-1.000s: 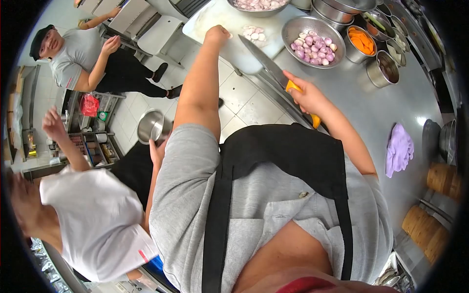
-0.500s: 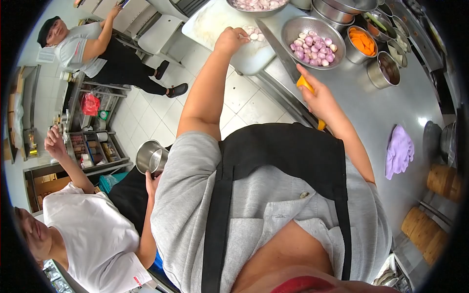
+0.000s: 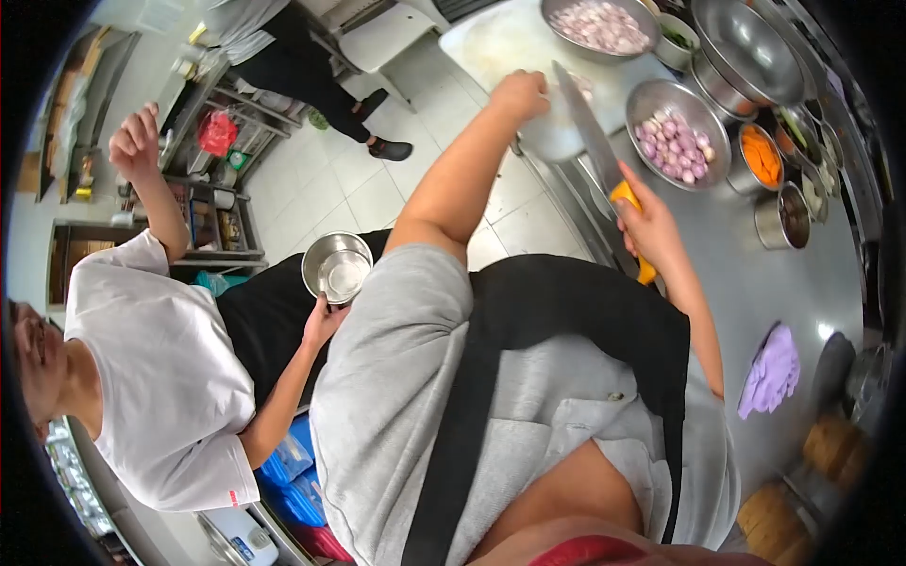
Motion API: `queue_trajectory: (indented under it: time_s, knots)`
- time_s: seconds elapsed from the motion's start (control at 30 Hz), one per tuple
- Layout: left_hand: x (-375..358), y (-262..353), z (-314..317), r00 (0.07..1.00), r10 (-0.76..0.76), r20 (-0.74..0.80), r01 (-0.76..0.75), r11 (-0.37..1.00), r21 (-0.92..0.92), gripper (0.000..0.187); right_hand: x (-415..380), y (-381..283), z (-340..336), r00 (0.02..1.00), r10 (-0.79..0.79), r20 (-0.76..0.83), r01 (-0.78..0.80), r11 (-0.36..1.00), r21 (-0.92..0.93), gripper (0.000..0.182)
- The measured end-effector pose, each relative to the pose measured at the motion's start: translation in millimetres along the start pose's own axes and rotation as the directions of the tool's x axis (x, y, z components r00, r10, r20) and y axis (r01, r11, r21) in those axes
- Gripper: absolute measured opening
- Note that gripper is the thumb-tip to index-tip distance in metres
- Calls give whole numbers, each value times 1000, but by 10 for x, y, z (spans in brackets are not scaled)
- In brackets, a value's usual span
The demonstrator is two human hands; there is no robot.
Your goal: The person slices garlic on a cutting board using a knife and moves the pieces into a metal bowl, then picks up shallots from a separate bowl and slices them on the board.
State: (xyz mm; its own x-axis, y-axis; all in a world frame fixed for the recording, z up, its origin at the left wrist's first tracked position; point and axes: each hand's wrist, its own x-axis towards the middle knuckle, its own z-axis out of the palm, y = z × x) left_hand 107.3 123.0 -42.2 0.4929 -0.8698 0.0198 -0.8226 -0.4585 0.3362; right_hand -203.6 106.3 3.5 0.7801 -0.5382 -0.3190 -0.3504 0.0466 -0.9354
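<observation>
My right hand (image 3: 651, 226) grips the yellow handle of a large kitchen knife (image 3: 587, 123). Its blade points up and away, over the near edge of a white cutting board (image 3: 557, 141). My left hand (image 3: 521, 96) is at the board with its fingers curled in; whatever lies in them is hidden. Just beyond the blade are pale sliced shallots (image 3: 582, 87), partly covered by it. A steel bowl (image 3: 634, 94) of whole peeled purple shallots (image 3: 675, 146) stands right of the board. Chopped shallots (image 3: 604, 24) fill another metal bowl (image 3: 547, 17) at the board's far side.
Orange carrot pieces (image 3: 760, 154) sit in a steel container, near a steel pot (image 3: 783, 219). A purple cloth (image 3: 770, 373) lies on the steel counter (image 3: 727, 283). Close at left, a person in white (image 3: 160, 368) holds a metal bowl (image 3: 337, 269); another person (image 3: 311, 75) stands farther back.
The view has shifted, so the counter appears lower and farther right. My left hand has drawn back from the sliced shallots, its fingers more curled. My right hand still holds the knife.
</observation>
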Motion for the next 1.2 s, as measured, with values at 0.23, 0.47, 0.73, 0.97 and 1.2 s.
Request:
queue_trajectory:
  time_s: [0.23,0.47,0.73,0.97,1.2]
  knots:
    - [208,-329,202,999,-37,-23,31,969,-246,24,153,-36,62,996,88,13,-87,992,-87,53]
    - [420,-394,159,993,-25,119,59,956,-287,32,121,145,87,988,76,133,-106,967,232,52]
    - [696,-272,67,882,-253,399,233,968,98,43,135,305,159,977,89,196,-172,869,464,53]
    - [739,-430,155,859,-247,449,294,955,-36,48,87,295,159,986,84,146,-144,871,469,53]
    - [679,-412,114,875,-187,446,206,979,6,45,86,246,140,979,87,187,-157,899,409,53]
